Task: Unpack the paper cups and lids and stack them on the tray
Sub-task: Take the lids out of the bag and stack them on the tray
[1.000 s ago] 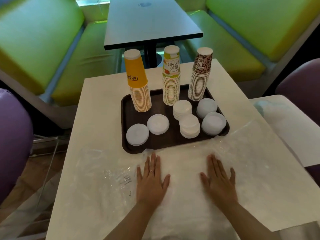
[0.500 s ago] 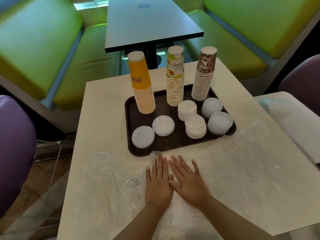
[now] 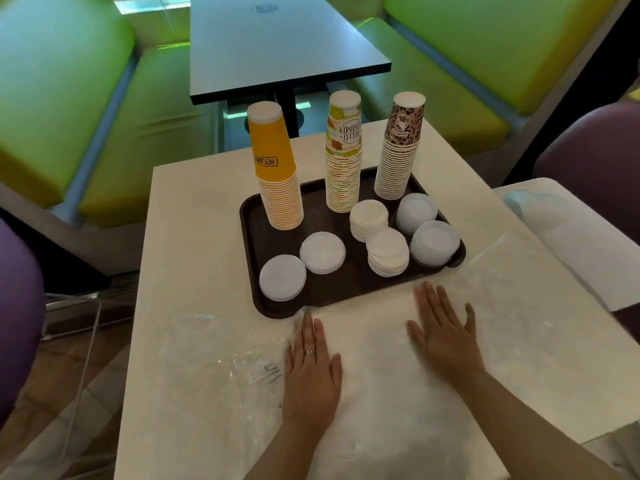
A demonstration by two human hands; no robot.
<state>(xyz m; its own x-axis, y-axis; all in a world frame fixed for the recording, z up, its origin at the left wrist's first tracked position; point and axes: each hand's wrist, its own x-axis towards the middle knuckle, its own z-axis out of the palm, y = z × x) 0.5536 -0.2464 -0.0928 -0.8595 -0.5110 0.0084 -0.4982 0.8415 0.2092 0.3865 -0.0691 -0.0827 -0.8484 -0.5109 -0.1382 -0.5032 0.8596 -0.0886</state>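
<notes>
My left hand [image 3: 311,370] and my right hand [image 3: 445,336] both lay flat, palms down and fingers straight, on a sheet of clear plastic wrapping [image 3: 398,386] spread over the near part of the white counter [image 3: 194,244]. The hands were apart, holding nothing; a ring showed on a finger of the left one.

Just beyond my fingertips sat the dark brown tray [image 3: 251,244], its near edge touching the plastic. At the back of it stood three upside-down stacks of paper cups: a yellow stack [image 3: 277,168] on the left, a fruit-printed stack [image 3: 343,150] in the middle, and a leopard-print stack [image 3: 401,143] on the right. In front of them were six piles of lids: two low translucent piles [image 3: 301,265] at the left, two taller white piles [image 3: 379,233] in the middle, and two clear piles [image 3: 426,226] at the right.

Past the counter stood a dark table [image 3: 277,43] between green bench seats [image 3: 485,46]. Purple chairs [image 3: 588,161] flanked me, and a second white counter [image 3: 585,247] adjoined on the right, crumpled clear plastic at its far corner.
</notes>
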